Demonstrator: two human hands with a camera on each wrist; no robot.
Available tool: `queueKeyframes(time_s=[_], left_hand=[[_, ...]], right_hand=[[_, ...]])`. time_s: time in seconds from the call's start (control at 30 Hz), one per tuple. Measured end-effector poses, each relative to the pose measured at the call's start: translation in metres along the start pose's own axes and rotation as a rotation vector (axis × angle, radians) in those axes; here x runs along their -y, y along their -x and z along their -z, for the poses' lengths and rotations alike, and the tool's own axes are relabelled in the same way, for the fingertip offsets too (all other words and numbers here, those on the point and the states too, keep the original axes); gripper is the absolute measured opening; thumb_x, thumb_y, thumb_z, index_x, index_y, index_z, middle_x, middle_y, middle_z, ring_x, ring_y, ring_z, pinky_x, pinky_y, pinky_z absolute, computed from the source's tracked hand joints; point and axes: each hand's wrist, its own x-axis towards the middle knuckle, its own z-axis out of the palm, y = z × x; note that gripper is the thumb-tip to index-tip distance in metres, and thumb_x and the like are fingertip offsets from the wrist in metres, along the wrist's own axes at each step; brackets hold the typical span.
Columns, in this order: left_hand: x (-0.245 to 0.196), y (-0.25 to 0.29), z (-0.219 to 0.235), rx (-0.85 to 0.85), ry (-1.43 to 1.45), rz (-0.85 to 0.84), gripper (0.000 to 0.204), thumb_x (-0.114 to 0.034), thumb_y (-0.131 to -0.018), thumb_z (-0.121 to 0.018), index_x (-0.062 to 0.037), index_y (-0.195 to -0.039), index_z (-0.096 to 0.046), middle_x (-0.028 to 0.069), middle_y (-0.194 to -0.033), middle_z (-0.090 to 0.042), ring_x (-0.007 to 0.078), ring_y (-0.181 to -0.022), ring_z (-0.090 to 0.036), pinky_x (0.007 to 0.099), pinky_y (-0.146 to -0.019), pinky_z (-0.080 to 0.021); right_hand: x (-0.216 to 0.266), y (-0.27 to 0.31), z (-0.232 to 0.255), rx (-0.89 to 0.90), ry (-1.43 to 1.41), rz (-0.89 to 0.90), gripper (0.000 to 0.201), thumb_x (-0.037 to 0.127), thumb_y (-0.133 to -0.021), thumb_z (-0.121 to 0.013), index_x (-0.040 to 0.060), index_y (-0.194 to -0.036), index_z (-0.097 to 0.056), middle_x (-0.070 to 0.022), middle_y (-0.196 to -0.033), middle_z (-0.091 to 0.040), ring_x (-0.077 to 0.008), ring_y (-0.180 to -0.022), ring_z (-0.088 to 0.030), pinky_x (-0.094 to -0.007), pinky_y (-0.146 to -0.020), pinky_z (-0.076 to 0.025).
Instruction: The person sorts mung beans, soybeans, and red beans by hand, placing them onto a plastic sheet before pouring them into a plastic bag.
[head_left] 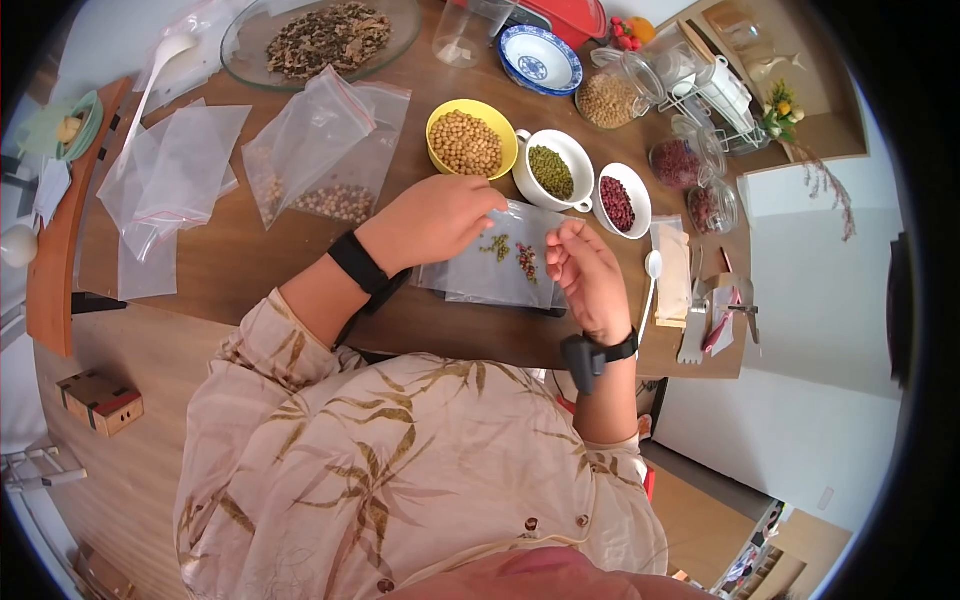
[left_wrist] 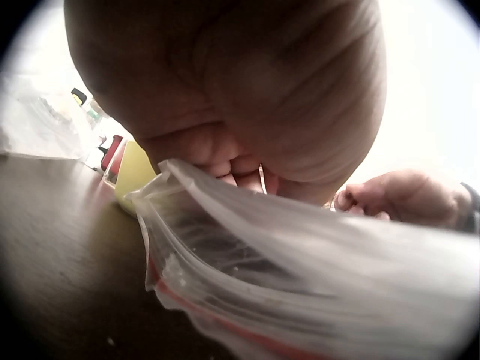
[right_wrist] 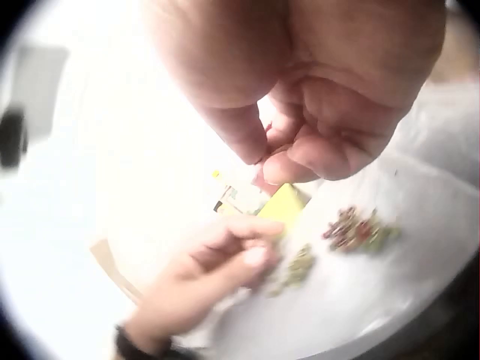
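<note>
My left hand (head_left: pixel 435 220) hovers over the near side of the yellow bowl (head_left: pixel 433 155), its fingers loosely bent with a gap between thumb and forefinger. Below lies a clear plastic bag (head_left: pixel 470 275) with a red zip strip. On it are a small heap of green beans (head_left: pixel 495 247) and a heap of mixed red and green beans (head_left: pixel 527 262). Above the bag's right side, my right hand (head_left: pixel 592 275) is curled, thumb and fingertips together; I cannot tell whether a bean is between them. In the right wrist view, the left hand (right_wrist: pixel 217 266) is beside the green heap.
Behind the bag are a white cup of green beans (head_left: pixel 552 170) and a white bowl of red beans (head_left: pixel 620 200). Clear bags with beans (head_left: pixel 340 200) and other clear bags (head_left: pixel 175 165) lie left. Lidded jars (head_left: pixel 675 160), a white spoon (head_left: pixel 653 265) and a fork (head_left: pixel 692 340) are right.
</note>
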Motion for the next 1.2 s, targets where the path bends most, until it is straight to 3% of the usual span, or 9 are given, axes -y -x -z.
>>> queueKeyframes(time_s=[0.07,0.13,0.23,0.3,0.5,0.73,0.83,0.93,1.2], left_hand=[[-0.001,-0.002,0.0,0.011,0.007,0.002,0.019,-0.012,-0.1,-0.072,-0.003,-0.117,-0.074,0.0152,-0.108,-0.073,0.039,-0.103,-0.072,0.0509,-0.089,-0.058],[-0.001,-0.002,0.001,0.024,0.001,0.009,0.019,-0.012,-0.101,-0.072,-0.0027,-0.118,-0.074,0.0154,-0.108,-0.073,0.0389,-0.103,-0.073,0.0506,-0.089,-0.058],[0.0,-0.001,0.0,0.022,0.003,0.02,0.02,-0.012,-0.101,-0.072,-0.0028,-0.118,-0.075,0.0154,-0.109,-0.074,0.0386,-0.103,-0.073,0.0501,-0.089,-0.058],[-0.001,-0.001,0.001,0.024,0.004,0.019,0.02,-0.012,-0.101,-0.072,-0.0029,-0.118,-0.075,0.0154,-0.109,-0.074,0.0386,-0.104,-0.073,0.05,-0.09,-0.058],[0.0,0.0,0.001,0.008,0.002,0.01,0.02,-0.012,-0.101,-0.072,-0.0034,-0.118,-0.074,0.0151,-0.109,-0.074,0.0387,-0.105,-0.073,0.0503,-0.091,-0.058],[-0.001,0.0,0.001,0.005,-0.01,0.001,0.019,-0.012,-0.1,-0.073,-0.0039,-0.118,-0.074,0.0143,-0.108,-0.073,0.0384,-0.105,-0.072,0.0504,-0.091,-0.058],[0.002,0.001,0.0,0.004,-0.003,-0.016,0.023,-0.012,-0.102,-0.071,-0.0039,-0.123,-0.073,0.014,-0.108,-0.072,0.0382,-0.102,-0.071,0.0492,-0.088,-0.057],[0.001,0.0,0.0,0.026,-0.005,-0.002,0.023,-0.012,-0.102,-0.071,-0.0038,-0.123,-0.073,0.0143,-0.107,-0.071,0.038,-0.102,-0.071,0.0489,-0.088,-0.057],[0.002,0.0,0.0,0.024,0.006,-0.008,0.023,-0.012,-0.102,-0.071,-0.0034,-0.123,-0.072,0.0143,-0.108,-0.071,0.0379,-0.102,-0.071,0.0483,-0.088,-0.057]], right_hand=[[0.013,0.012,0.001,0.11,-0.525,-0.13,0.013,0.013,-0.113,-0.063,0.0037,-0.12,-0.067,-0.0037,-0.111,-0.075,-0.0138,-0.093,-0.071,-0.0273,-0.079,-0.057],[0.015,0.015,-0.006,0.034,-0.519,-0.148,0.018,0.013,-0.112,-0.061,0.0011,-0.124,-0.066,-0.0022,-0.108,-0.073,-0.012,-0.091,-0.067,-0.0256,-0.075,-0.053],[0.002,0.011,-0.006,0.089,-0.296,-0.024,0.017,0.013,-0.11,-0.066,0.0012,-0.122,-0.07,-0.0016,-0.101,-0.071,-0.0119,-0.085,-0.064,-0.0269,-0.071,-0.051],[-0.002,0.015,-0.024,-0.052,0.629,0.241,0.013,0.011,-0.104,-0.075,0.0019,-0.113,-0.076,-0.0052,-0.094,-0.07,-0.0164,-0.08,-0.063,-0.0316,-0.07,-0.051],[-0.004,0.014,-0.035,-0.065,0.872,0.408,0.013,0.008,-0.093,-0.085,0.0038,-0.104,-0.079,-0.0052,-0.086,-0.063,-0.0173,-0.076,-0.058,-0.0334,-0.071,-0.049],[-0.009,0.012,-0.034,-0.07,0.957,0.425,0.011,0.012,-0.099,-0.079,0.0029,-0.105,-0.077,-0.0076,-0.088,-0.067,-0.0242,-0.077,-0.065,-0.0386,-0.071,-0.053],[-0.003,0.006,-0.002,0.03,0.172,-0.025,0.017,0.016,-0.115,-0.061,0.0033,-0.122,-0.069,-0.0036,-0.104,-0.075,-0.0177,-0.089,-0.073,-0.03,-0.076,-0.056],[0.008,0.01,0.012,0.208,-0.435,-0.067,0.024,0.018,-0.116,-0.054,0.0006,-0.127,-0.065,-0.0104,-0.116,-0.076,-0.021,-0.1,-0.076,-0.0302,-0.083,-0.06],[0.018,0.015,-0.008,0.065,-0.544,-0.15,0.048,0.026,-0.118,-0.05,-0.0094,-0.15,-0.057,-0.0158,-0.13,-0.075,-0.0261,-0.118,-0.075,-0.0355,-0.102,-0.061]])
